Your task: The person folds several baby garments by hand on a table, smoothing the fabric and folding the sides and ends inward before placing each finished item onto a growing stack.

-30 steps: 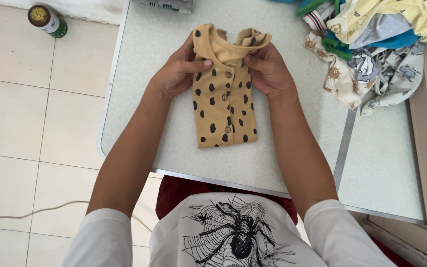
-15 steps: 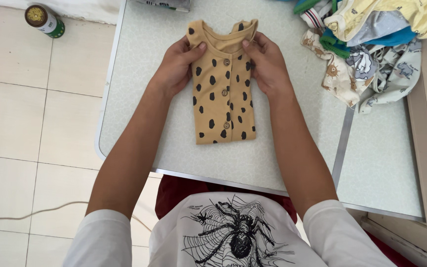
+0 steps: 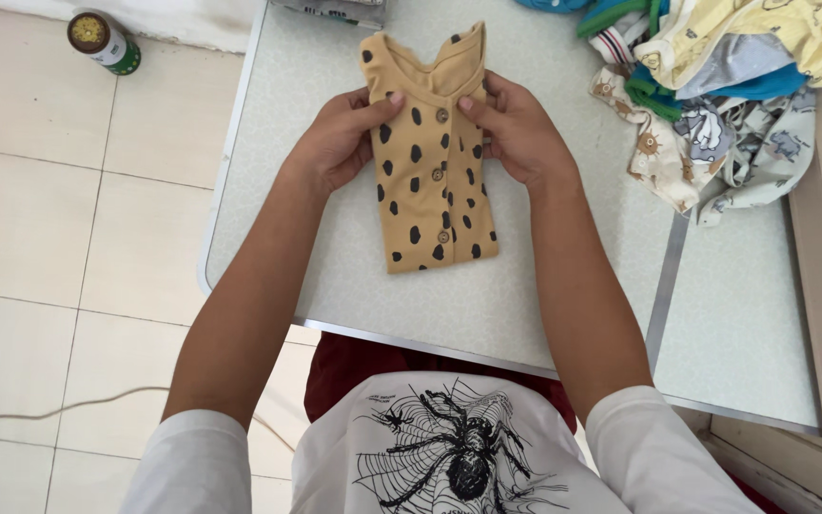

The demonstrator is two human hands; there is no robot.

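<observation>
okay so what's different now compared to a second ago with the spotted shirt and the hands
The collar of the tan spotted shirt, bunched up a second ago, now lies flat and smooth on the table. The left hand and right hand have shifted from the collar to the shirt's sides, thumbs pressing on top. The clothes pile and the can on the floor stayed put.

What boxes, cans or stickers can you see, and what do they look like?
Can: on the tiled floor, upper left of the table; round, green body, white label, yellowish top.
Packet: at the table's far edge, mostly cut off; flat, pale with dark marks.
No screens or signs.
</observation>
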